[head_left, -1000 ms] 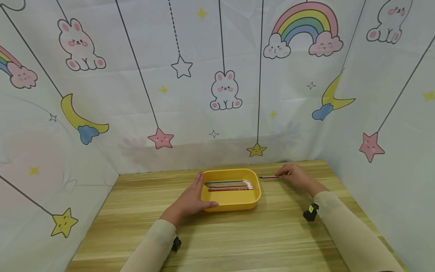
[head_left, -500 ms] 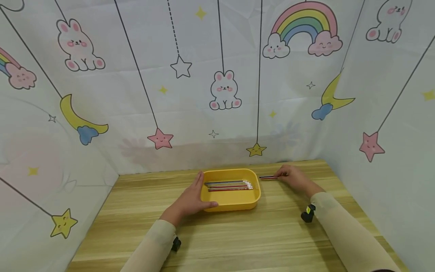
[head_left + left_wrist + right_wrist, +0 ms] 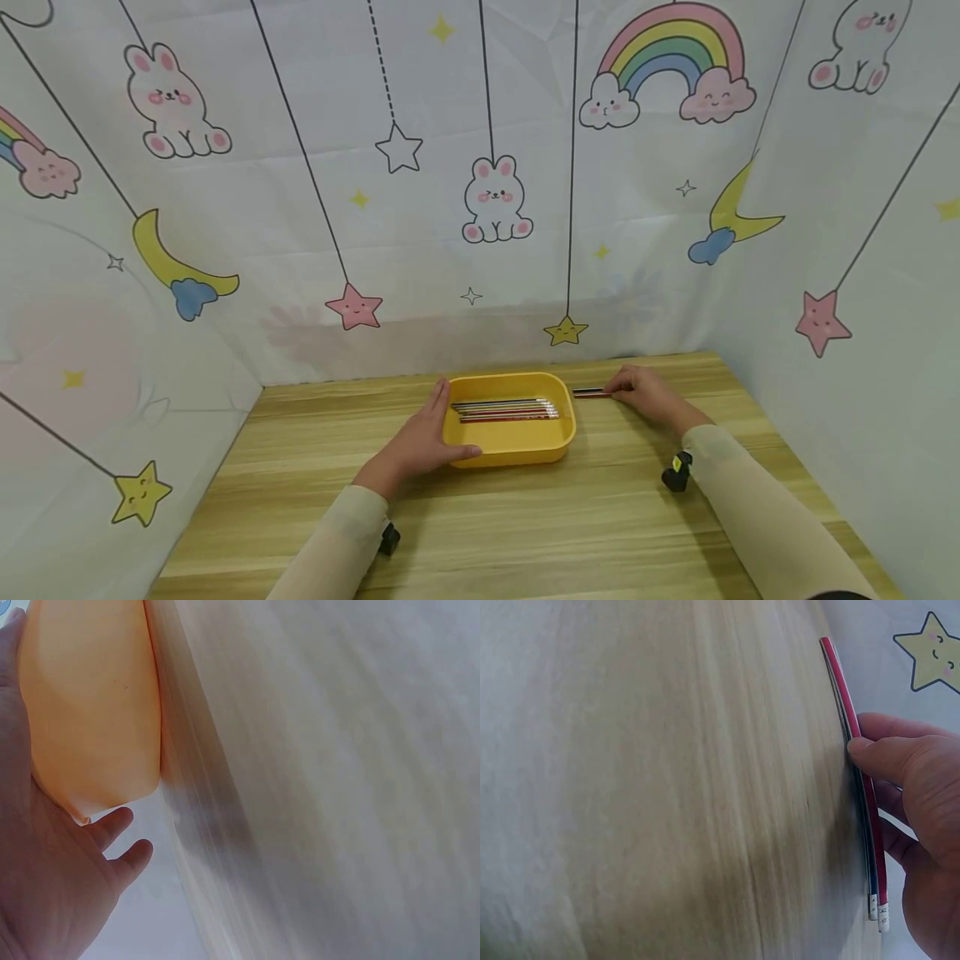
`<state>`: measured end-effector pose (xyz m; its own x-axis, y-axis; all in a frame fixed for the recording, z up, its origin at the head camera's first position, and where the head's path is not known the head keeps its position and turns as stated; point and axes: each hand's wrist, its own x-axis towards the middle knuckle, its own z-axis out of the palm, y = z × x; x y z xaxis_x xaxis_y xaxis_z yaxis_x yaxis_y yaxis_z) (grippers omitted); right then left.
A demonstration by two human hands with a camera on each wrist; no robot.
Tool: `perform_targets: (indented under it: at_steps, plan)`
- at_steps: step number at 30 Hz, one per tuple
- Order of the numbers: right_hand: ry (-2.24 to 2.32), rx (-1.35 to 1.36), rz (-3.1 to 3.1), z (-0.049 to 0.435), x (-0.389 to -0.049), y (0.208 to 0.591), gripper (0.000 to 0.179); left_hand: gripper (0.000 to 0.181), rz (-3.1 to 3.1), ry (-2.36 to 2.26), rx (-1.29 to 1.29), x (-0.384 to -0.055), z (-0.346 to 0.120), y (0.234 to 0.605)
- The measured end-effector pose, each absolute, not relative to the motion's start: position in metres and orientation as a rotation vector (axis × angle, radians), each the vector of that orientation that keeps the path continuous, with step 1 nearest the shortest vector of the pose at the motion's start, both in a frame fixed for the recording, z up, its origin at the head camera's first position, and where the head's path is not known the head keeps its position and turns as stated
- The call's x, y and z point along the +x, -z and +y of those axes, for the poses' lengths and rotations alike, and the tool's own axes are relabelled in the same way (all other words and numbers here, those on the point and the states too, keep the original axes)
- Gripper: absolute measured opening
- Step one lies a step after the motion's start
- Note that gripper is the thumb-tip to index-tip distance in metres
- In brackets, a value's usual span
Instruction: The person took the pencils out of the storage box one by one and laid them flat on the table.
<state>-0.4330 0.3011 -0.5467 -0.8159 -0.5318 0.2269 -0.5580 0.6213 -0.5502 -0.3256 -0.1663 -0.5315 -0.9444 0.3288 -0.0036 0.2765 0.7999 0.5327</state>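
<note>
My left hand (image 3: 420,433) grips the left end of a yellow plastic tray (image 3: 517,457), its thumb at the front rim and its fingers at the back-left corner. Several pencils (image 3: 506,412) with pale ends lie side by side inside. To the right of the tray, my right hand (image 3: 652,396) pinches pencils (image 3: 592,393) low over the table. Up close in the right wrist view, a red pencil (image 3: 876,832) lies along a dark pencil (image 3: 868,840), both with white erasers, my thumb across them. The tray's outer wall (image 3: 94,697) leans against my palm in the left wrist view.
A wood-grain table (image 3: 525,533) lies under everything. White cloth (image 3: 420,250) printed with rabbits, stars and rainbows hangs behind it and at both sides. Each wrist carries a small black camera, such as the right one's camera (image 3: 677,472).
My right hand has shifted slightly left and toward me. The pencils in it now show as two separate lines, where one showed before. My left hand and the tray stay put.
</note>
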Motion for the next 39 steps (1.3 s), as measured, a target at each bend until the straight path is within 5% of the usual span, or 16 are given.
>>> perform_targets:
  at_steps: [39]
  plan:
    - [-0.959, 0.879, -2.766, 0.3, -0.438, 0.557, 0.018, 0.138, 2.894, -0.818, 0.508, -0.326, -0.166, 0.532]
